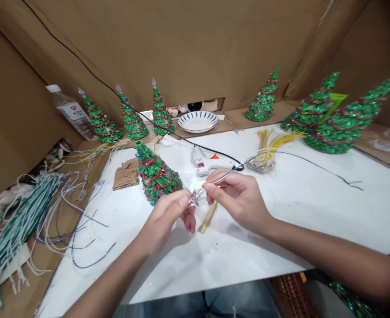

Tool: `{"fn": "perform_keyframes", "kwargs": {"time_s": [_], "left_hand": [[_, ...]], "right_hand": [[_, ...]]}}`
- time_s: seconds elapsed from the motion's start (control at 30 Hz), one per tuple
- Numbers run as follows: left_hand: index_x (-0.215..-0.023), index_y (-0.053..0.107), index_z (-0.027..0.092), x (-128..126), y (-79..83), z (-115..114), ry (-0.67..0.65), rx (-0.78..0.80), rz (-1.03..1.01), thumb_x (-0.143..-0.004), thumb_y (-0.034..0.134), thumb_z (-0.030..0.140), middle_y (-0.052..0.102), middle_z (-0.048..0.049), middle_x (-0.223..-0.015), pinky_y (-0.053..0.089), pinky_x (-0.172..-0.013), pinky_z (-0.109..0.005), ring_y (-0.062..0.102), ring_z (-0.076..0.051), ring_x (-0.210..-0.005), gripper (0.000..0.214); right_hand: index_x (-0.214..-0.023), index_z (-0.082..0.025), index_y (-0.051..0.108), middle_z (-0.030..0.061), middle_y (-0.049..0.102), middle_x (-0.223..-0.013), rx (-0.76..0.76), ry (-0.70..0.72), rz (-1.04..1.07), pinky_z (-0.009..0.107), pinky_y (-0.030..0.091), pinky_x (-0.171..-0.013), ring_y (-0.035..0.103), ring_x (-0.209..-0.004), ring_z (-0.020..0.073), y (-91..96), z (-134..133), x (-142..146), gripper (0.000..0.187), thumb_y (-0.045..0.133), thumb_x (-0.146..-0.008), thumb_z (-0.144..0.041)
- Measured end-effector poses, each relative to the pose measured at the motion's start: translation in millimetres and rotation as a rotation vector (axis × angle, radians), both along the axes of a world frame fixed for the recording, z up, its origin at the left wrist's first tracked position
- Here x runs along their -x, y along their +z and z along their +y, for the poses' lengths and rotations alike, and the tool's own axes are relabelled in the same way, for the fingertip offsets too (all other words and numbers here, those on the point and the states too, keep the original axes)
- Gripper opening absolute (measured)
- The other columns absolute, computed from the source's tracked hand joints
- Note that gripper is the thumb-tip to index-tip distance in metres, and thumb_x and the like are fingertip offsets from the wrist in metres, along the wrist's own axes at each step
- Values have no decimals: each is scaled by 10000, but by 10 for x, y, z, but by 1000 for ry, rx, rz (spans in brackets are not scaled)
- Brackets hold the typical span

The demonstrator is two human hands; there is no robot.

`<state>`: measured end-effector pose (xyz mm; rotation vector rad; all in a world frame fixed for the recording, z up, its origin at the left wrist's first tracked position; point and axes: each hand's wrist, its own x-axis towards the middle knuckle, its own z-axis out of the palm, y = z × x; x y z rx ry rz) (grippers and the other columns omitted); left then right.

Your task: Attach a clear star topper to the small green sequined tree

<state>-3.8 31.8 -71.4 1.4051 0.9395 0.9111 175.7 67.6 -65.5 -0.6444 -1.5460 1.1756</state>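
1. At your far left, a water bottle (72, 112) stands by the cardboard wall (195, 44).
2. Beside it you have three small green trees (133, 120) in a row, each with a clear star on top.
3. Another green tree (157, 176) sits nearer you on the white table (281, 229), just beside a cardboard scrap (126, 174).
4. A striped bowl (198, 121) rests at the back, and a white glue gun (203, 163) lies in front of it.
5. To your right lies a yellow wire bundle (269, 143), with two larger trees (347, 123) leaning beyond it.
6. Green and white cords (13, 225) pile up off the table's left edge.
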Motion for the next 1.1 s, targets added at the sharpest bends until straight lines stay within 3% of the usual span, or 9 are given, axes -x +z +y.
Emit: {"fn": "perform_keyframes", "kwargs": {"time_s": [0.13,0.43,0.63,0.9,1.1], "left_hand": [[-676,488,155,-13,39,8,10,-91,101,-944,433,402,569,8,-552,391,-569,-219,564,-104,-546,368],[-675,481,154,-25,16,9,6,-98,84,-948,403,439,593,-2,-540,404,-539,-211,565,-98,-511,403],[-715,466,156,-30,5,5,-21,-69,46,-957,389,426,578,7,-548,425,-542,-208,567,-95,-515,371],[-745,456,153,-52,4,11,-109,64,-231,-959,385,395,492,34,-535,424,-486,-203,594,-112,-500,331],[-727,434,161,-42,-33,34,-141,120,-292,-957,381,402,477,42,-509,423,-454,-189,600,-117,-467,338]], "right_hand": [[-709,-137,646,43,603,-774,11,-24,13,229,530,-527,576,-623,93,5,5,-1,136,646,-807,-232],[-794,-134,642,33,581,-827,153,-15,57,228,589,-491,648,-636,115,-34,-49,29,153,685,-776,-279],[-801,-146,650,22,558,-830,95,-13,65,221,601,-529,631,-680,96,-61,-62,40,84,655,-808,-230],[-820,-152,643,29,578,-842,-22,-47,25,208,575,-540,643,-714,106,-23,-68,5,51,618,-840,-191],[-812,-148,652,32,584,-829,-48,-53,6,210,559,-508,648,-707,116,-39,-68,6,63,612,-845,-184]]}}
